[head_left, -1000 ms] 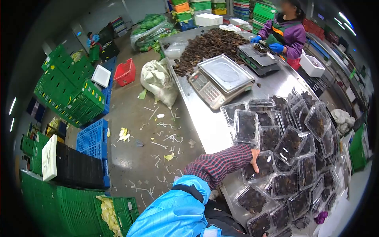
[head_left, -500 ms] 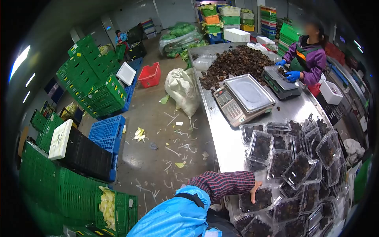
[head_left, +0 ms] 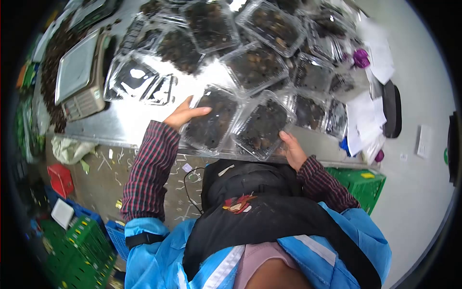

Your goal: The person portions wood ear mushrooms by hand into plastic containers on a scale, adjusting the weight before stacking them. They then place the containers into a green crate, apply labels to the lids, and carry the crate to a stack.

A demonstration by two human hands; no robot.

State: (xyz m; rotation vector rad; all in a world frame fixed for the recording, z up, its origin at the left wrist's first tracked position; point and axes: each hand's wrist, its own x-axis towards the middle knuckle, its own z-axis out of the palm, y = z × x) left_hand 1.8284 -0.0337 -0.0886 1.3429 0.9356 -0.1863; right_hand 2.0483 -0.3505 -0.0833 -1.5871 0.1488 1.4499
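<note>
My left hand (head_left: 185, 114) grips the left edge of a clear plastic box (head_left: 214, 124), its thumb lying over the lid and its other fingers mostly hidden. Dark, crinkled pieces, like wood ear mushrooms, show through the plastic. Beside it, a second clear plastic box (head_left: 263, 126) of the same dark pieces has my right hand (head_left: 294, 151) closed on its lower right edge. Both boxes are at the near edge of the metal table (head_left: 115, 126), close together and slightly tilted toward each other. More filled boxes (head_left: 255, 68) lie just beyond them.
A weighing scale (head_left: 79, 77) stands at the left, near a loose heap of dark pieces (head_left: 50, 72). White papers (head_left: 365, 123) and a purple item (head_left: 361, 58) are at the right. Green crates (head_left: 358, 185) sit below the table; a red basket (head_left: 60, 179) is on the floor.
The view has swung from the room and the co-worker down to the table before me. My right hand now shows, holding a box; my left hand still touches a box.
</note>
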